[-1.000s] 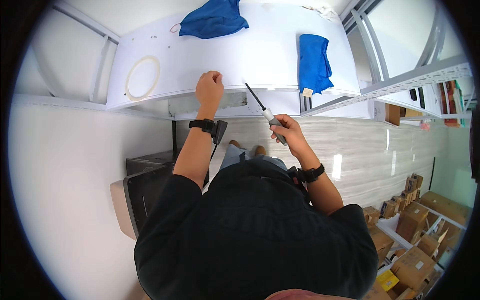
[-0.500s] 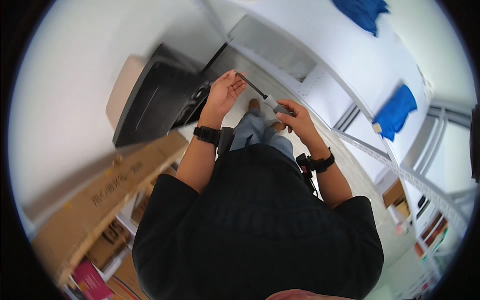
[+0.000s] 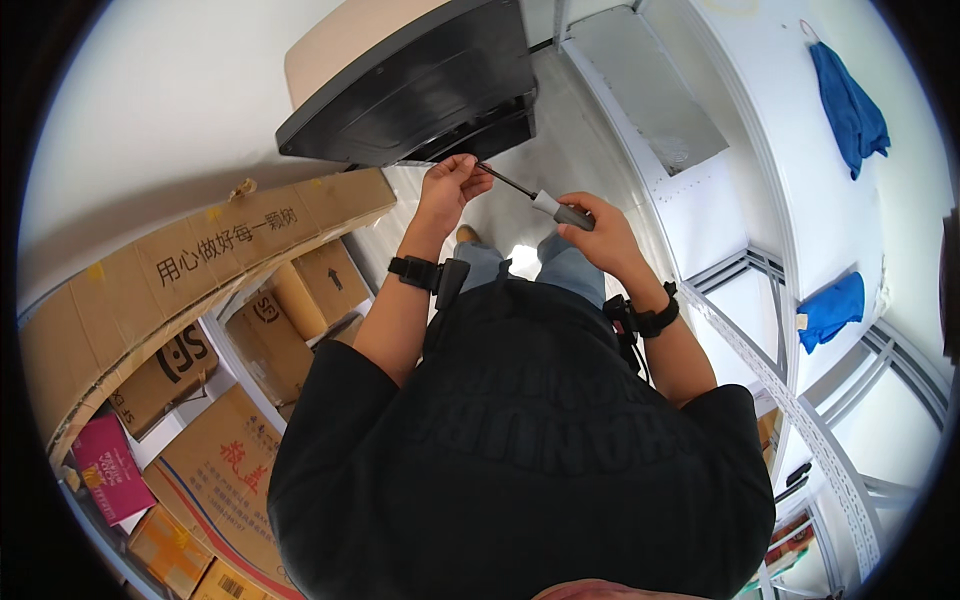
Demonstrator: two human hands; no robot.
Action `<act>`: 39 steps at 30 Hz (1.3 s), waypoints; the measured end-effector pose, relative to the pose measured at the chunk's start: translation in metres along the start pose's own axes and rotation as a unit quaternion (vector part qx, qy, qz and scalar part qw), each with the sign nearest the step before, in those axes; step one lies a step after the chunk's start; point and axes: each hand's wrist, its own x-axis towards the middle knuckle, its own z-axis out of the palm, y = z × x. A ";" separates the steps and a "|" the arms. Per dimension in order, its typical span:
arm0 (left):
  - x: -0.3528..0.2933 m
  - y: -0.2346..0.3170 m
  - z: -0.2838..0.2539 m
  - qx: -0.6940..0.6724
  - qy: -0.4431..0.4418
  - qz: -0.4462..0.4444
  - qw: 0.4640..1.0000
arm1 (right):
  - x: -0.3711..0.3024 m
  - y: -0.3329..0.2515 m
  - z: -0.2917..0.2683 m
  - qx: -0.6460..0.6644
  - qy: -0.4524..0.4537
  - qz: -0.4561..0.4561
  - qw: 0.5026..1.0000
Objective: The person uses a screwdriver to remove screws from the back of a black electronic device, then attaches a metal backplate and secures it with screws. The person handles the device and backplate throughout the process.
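A screwdriver (image 3: 516,184) with a grey handle and a thin dark shaft is held out in front of my body, slanting between both hands. My right hand (image 3: 598,232) is closed round its handle, thumb and forefinger along the grip. At the far end of the shaft, my left hand (image 3: 455,190) pinches near the tip with thumb and forefinger; its other fingers are loosely curled. The tip itself is mostly hidden by these fingers. Beyond my left hand stands a large black panelled thing (image 3: 430,85) with a beige back.
On the left, a shelf edged with a long cardboard strip (image 3: 230,235) holds several cartons (image 3: 225,480) and a pink box (image 3: 112,468). White metal shelving (image 3: 745,345) runs along the right, with blue cloths (image 3: 845,110) hanging there. Pale floor (image 3: 590,130) lies ahead.
My view has turned left, so the black panelled thing, cartons and shelving have shifted in the picture. Both hands keep the screwdriver between them in nearly the same pose.
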 end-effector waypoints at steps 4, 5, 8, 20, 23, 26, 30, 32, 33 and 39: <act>0.002 0.002 -0.059 -0.015 0.018 -0.032 0.999 | 0.018 -0.013 0.053 -0.021 -0.019 0.034 0.999; 0.004 0.003 -0.074 -0.024 0.031 -0.041 0.998 | 0.023 -0.013 0.071 -0.019 -0.020 0.046 0.999; 0.016 0.002 -0.118 -0.049 0.063 -0.065 0.995 | 0.036 0.006 0.134 -0.010 -0.005 0.048 0.999; 0.054 -0.004 -0.191 -0.112 0.076 -0.097 0.986 | 0.057 0.041 0.275 0.210 0.031 0.139 0.967; 0.059 0.003 -0.197 -0.092 0.077 -0.087 0.989 | 0.060 0.034 0.284 0.262 0.027 0.159 0.951; 0.061 0.007 -0.201 -0.096 0.070 -0.078 0.990 | 0.061 0.023 0.290 0.278 0.037 0.162 0.946; 0.064 0.004 -0.202 -0.090 0.074 -0.074 0.990 | 0.063 0.023 0.289 0.276 0.041 0.174 0.944; 0.066 0.004 -0.202 -0.089 0.073 -0.072 0.991 | 0.064 0.024 0.286 0.271 0.035 0.176 0.946; 0.067 0.003 -0.202 -0.089 0.072 -0.072 0.991 | 0.065 0.023 0.284 0.269 0.029 0.177 0.946; 0.068 0.001 -0.202 -0.098 0.097 -0.063 0.988 | 0.070 0.029 0.286 0.255 0.032 0.139 0.956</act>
